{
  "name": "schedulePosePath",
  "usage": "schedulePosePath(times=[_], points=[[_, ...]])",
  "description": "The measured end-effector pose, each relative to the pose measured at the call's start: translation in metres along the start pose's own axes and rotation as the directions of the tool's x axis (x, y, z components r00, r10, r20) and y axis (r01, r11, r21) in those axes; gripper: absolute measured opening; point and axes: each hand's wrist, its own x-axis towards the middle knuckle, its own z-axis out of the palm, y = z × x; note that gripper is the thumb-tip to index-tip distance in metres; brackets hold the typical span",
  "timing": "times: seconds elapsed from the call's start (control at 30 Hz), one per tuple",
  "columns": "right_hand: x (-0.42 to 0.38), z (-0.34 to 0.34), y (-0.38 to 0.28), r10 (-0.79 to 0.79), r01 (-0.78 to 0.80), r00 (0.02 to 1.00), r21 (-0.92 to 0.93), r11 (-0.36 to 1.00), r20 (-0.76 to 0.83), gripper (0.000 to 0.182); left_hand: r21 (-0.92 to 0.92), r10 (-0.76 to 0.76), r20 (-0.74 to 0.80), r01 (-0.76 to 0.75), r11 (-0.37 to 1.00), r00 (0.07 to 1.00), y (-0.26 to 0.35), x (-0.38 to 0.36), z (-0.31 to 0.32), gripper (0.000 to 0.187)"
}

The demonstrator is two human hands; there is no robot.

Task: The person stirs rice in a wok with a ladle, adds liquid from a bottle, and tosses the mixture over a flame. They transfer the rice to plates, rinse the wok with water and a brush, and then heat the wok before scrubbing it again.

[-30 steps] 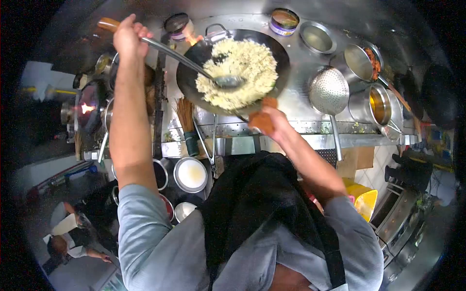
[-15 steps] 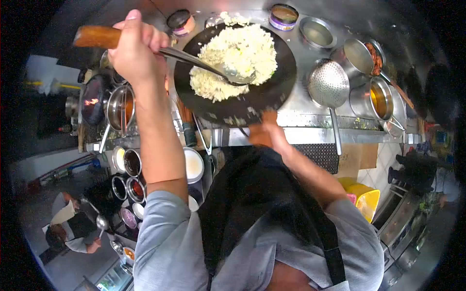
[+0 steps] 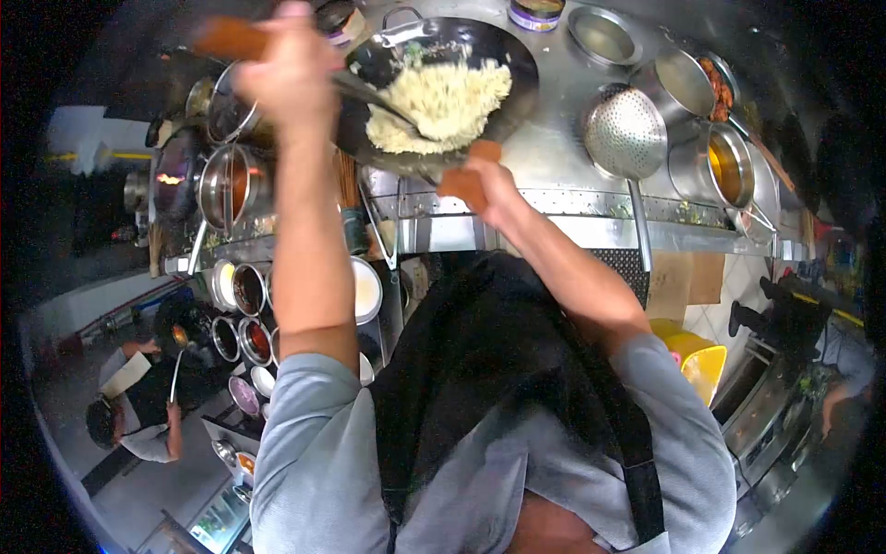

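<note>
My left hand point(image 3: 293, 74), blurred by motion, is closed around the wooden handle of a wok ladle point(image 3: 374, 97). The ladle's metal shaft slants down to the right, and its head is buried in white fried rice point(image 3: 448, 97). The rice is heaped in a dark wok point(image 3: 521, 78), with green bits towards the far side. My right hand point(image 3: 496, 189) is closed on the wok's near handle, with an orange-brown piece point(image 3: 464, 189) that looks like a folded cloth in its grip. The wok is tilted, and its far loop handle shows at the top.
To the right stand a perforated strainer point(image 3: 626, 134), a steel bowl point(image 3: 604, 37) and steel pots point(image 3: 729, 175) with liquid. Left are a pot with a red-brown sauce point(image 3: 231, 189) and several condiment tubs point(image 3: 251, 288). A co-worker point(image 3: 138, 406) holds a ladle at the lower left.
The wok has moved left and tilted, with my right hand moving up and left. The rice has shifted together and the ladle head has moved left. My left hand has moved slightly right.
</note>
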Motion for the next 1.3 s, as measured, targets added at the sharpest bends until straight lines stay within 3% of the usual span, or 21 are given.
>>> schedulePosePath(times=[0.13, 0.3, 0.33, 0.4, 0.47, 0.57, 0.63, 0.67, 0.7, 0.73, 0.77, 0.8, 0.87, 0.9, 0.93, 0.97, 1.0, 1.07, 1.13, 1.23, 1.3], points=[[-0.007, -0.036, 0.036, -0.06, 0.059, 0.996, 0.011, 0.998, 0.068, 0.052, -0.041, 0.098, -0.182, -0.107, 0.993, 0.978, -0.063, 0.035, -0.017, 0.021], [0.038, -0.154, 0.094, -0.134, 0.164, 0.964, -0.114, 0.98, 0.23, 0.034, -0.1, 0.0, -0.023, -0.002, 0.995, 1.0, 0.055, 0.031, -0.018, 0.034], [-0.03, -0.064, 0.028, -0.019, 0.015, 0.99, 0.032, 0.999, 0.139, 0.033, -0.08, 0.028, 0.053, -0.023, 0.997, 0.998, 0.06, 0.02, -0.014, 0.038], [-0.002, -0.01, -0.003, -0.002, 0.003, 1.0, -0.05, 0.999, 0.014, 0.043, 0.36, 0.104, -0.191, -0.029, 0.932, 0.976, 0.013, -0.013, 0.016, 0.034], [0.016, -0.001, 0.002, -0.005, 0.005, 1.0, -0.022, 1.0, 0.012, 0.041, -0.022, 0.098, -0.162, -0.103, 0.994, 0.982, -0.054, -0.002, 0.002, 0.027], [-0.009, -0.055, 0.038, -0.018, 0.018, 0.984, -0.002, 1.0, 0.179, 0.038, 0.0, 0.104, -0.196, -0.106, 0.994, 0.975, -0.044, 0.043, -0.009, 0.027], [0.005, -0.124, 0.069, -0.147, 0.216, 0.972, -0.456, 0.864, 0.182, 0.037, -0.1, 0.1, -0.214, -0.123, 0.987, 0.972, 0.022, 0.058, 0.015, 0.022], [0.004, -0.118, 0.059, -0.15, 0.217, 0.972, -0.459, 0.862, 0.179, 0.037, 0.005, 0.174, -0.251, -0.178, 0.984, 0.952, 0.052, 0.055, 0.033, 0.022], [0.0, -0.109, 0.056, -0.129, 0.2, 0.957, -0.267, 0.943, 0.259, 0.038, -0.034, 0.133, -0.253, -0.146, 0.989, 0.958, 0.075, 0.06, 0.04, 0.021], [-0.006, -0.094, 0.048, -0.126, 0.159, 0.932, -0.069, 0.985, 0.341, 0.039, 0.402, -0.107, -0.423, 0.293, 0.867, 0.9, 0.075, 0.137, 0.003, 0.022], [-0.029, -0.036, 0.014, -0.04, 0.042, 0.997, -0.027, 0.999, 0.06, 0.038, 0.276, 0.094, -0.264, -0.018, 0.961, 0.96, 0.081, 0.095, 0.032, 0.022], [-0.014, -0.014, -0.002, -0.056, 0.055, 0.998, 0.025, 0.998, 0.028, 0.034, 0.088, 0.33, -0.134, -0.32, 0.943, 0.934, 0.087, 0.051, 0.061, 0.023], [0.019, 0.008, -0.019, 0.05, -0.056, 0.987, -0.037, 0.998, -0.151, 0.024, -0.037, 0.142, -0.152, -0.149, 0.988, 0.978, 0.062, 0.05, 0.065, 0.024], [0.036, 0.009, -0.016, 0.026, -0.03, 0.991, -0.026, 0.999, -0.128, 0.023, 0.046, 0.244, -0.07, -0.241, 0.969, 0.967, 0.034, 0.047, 0.061, 0.023], [0.052, 0.006, -0.01, 0.005, -0.007, 0.995, -0.022, 1.0, -0.103, 0.022, 0.126, 0.141, -0.265, -0.111, 0.986, 0.954, -0.008, 0.042, 0.067, 0.022], [0.064, 0.002, -0.007, 0.003, -0.006, 0.995, -0.026, 1.0, -0.098, 0.022, 0.532, 0.039, -0.403, 0.2, 0.823, 0.914, -0.033, 0.029, 0.075, 0.022], [0.074, -0.001, -0.003, 0.004, -0.005, 0.998, -0.006, 1.0, -0.062, 0.024, 0.006, -0.092, -0.298, 0.098, 0.995, 0.95, -0.069, 0.025, 0.055, 0.025], [0.076, -0.006, 0.002, 0.006, -0.005, 0.999, 0.023, 1.0, -0.034, 0.026, 0.001, 0.003, 0.002, -0.003, 1.0, 1.0, -0.1, 0.058, 0.005, 0.023], [0.069, -0.011, -0.006, -0.079, 0.08, 0.997, -0.066, 0.995, 0.022, 0.032, 0.027, -0.054, -0.202, 0.061, 0.998, 0.978, -0.07, 0.067, 0.006, 0.027], [0.042, -0.037, -0.004, -0.091, 0.085, 0.995, -0.125, 0.989, -0.05, 0.04, 0.396, 0.251, -0.141, -0.178, 0.901, 0.958, -0.105, 0.053, -0.005, 0.025], [0.012, -0.065, 0.002, -0.053, 0.033, 0.992, -0.176, 0.984, -0.111, 0.042, 0.07, 0.008, -0.099, -0.001, 0.998, 0.995, -0.118, 0.067, 0.007, 0.027]])
